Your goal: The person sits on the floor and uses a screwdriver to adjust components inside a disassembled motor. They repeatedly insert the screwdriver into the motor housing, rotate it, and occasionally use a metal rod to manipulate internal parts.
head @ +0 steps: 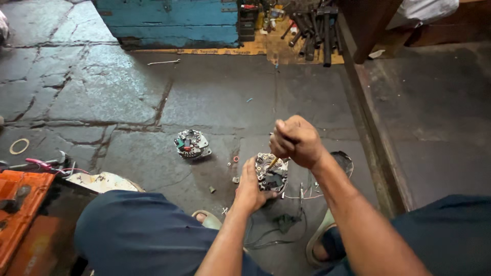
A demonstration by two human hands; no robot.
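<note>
My left hand point(249, 188) grips the side of a round metal alternator part point(272, 174) that stands on the stone floor between my knees. My right hand point(295, 141) is closed in a fist around a screwdriver point(273, 162), whose yellowish shaft points down into the top of that part. A second alternator part point(192, 144) with green and red bits lies on the floor to the left, apart from both hands.
Small nuts and a washer point(235, 159) lie scattered on the floor. Loose wires point(279, 225) trail near my sandalled feet. An orange box point(18, 214) and pliers point(43, 164) sit at left. A blue wooden chest point(169, 23) and several tools point(312, 30) stand at the back.
</note>
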